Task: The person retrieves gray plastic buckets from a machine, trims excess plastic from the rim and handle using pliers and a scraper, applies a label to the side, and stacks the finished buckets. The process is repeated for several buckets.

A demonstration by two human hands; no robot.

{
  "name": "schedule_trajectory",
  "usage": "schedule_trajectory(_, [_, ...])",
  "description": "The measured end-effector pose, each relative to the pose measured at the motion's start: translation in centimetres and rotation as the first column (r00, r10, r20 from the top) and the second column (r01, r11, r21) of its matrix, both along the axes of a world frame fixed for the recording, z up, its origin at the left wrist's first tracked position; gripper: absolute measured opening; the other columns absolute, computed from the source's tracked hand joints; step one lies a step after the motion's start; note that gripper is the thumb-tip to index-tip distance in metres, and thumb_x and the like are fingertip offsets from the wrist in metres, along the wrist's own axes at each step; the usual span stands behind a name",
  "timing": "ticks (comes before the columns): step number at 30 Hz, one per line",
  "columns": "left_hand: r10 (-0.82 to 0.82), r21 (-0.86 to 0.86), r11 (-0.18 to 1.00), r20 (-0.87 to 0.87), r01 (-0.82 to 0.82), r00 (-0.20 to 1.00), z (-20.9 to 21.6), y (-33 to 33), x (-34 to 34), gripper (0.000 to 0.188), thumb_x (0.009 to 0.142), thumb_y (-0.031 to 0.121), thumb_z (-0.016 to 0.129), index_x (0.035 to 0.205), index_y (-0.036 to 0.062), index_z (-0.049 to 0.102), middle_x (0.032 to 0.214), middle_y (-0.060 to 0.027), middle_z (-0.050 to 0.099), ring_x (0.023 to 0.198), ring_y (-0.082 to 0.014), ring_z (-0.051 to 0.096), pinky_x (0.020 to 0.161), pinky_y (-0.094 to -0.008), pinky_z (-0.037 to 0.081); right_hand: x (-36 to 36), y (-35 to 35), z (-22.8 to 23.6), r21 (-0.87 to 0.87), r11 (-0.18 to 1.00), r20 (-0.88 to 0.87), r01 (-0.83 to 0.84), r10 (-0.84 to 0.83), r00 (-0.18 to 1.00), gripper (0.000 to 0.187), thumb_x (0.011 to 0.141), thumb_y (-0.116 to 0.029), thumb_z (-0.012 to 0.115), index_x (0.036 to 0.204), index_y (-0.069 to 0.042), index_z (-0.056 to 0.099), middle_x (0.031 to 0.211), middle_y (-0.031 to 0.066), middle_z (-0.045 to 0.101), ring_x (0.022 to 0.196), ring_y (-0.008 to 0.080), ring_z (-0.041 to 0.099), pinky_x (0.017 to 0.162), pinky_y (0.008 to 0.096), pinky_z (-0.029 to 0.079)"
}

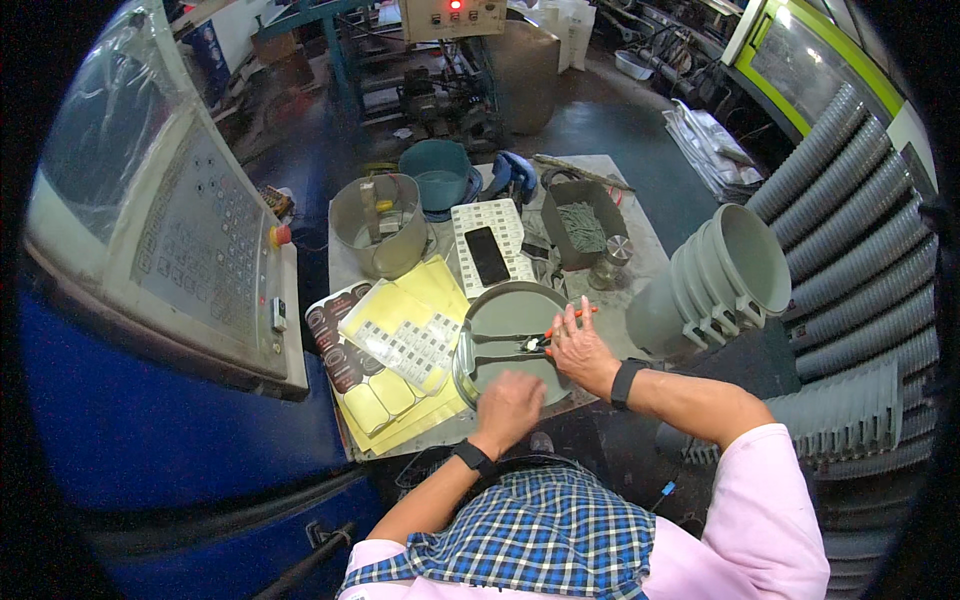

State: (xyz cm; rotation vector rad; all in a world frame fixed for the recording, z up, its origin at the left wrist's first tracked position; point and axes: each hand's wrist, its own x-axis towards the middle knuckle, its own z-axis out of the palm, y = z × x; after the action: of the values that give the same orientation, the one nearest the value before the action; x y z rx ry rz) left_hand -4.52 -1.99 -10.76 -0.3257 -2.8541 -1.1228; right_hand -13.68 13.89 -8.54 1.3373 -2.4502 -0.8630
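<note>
On the table in front of me lies a round grey plastic piece (505,318), shaped like a lid or shallow tub, with a dark bar across its middle. Over its right side, my right hand (583,352) is closed around pliers (551,335) with orange-red handles, their jaws pointing left at the bar. The fingers are partly extended along the handles. My left hand (511,408), slightly blurred, is curled at the near edge of the round piece; what it holds, if anything, is hidden.
Yellow label sheets (405,340) lie left of the round piece. Behind it are a phone (487,256), a clear round tub (345,225), a teal bucket (434,168) and a grey bin (553,215) of small strips. Stacked grey buckets (664,313) stand right; a control panel (200,225) stands left.
</note>
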Motion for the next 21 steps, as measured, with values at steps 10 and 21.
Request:
schedule_trajectory(10, [0.034,-0.166,0.984,-0.194,-0.067,0.980,-0.3,-1.1,-8.4,0.006,0.074,0.015,0.067,0.076,0.0109,0.063,0.075,-0.0052,0.061,0.081,-0.0253,0.055,0.070,-0.0384,0.040,-2.6,0.2,0.1,-0.004,0.999,0.308,0.038,-0.035,0.951,0.021,0.083,-0.022,0.050,0.084,-0.008,0.066,0.092,0.0094,0.058,0.081,0.0253,0.057,0.059,0.0400,0.046])
schedule_trajectory(21, [0.367,-0.129,0.919,-0.060,-0.372,0.928,8.1,-2.6,-15.6,0.024,0.073,0.027,0.070,0.069,0.0062,0.060,0.072,-0.0104,0.061,0.070,-0.0298,0.056,0.062,-0.0407,0.042,-1.2,14.9,-2.7,-0.176,0.493,0.837,0.852,-0.381,0.393,0.018,0.080,-0.013,0.051,0.095,-0.005,0.060,0.088,0.0227,0.058,0.082,0.0406,0.058,0.068,0.0471,0.047])
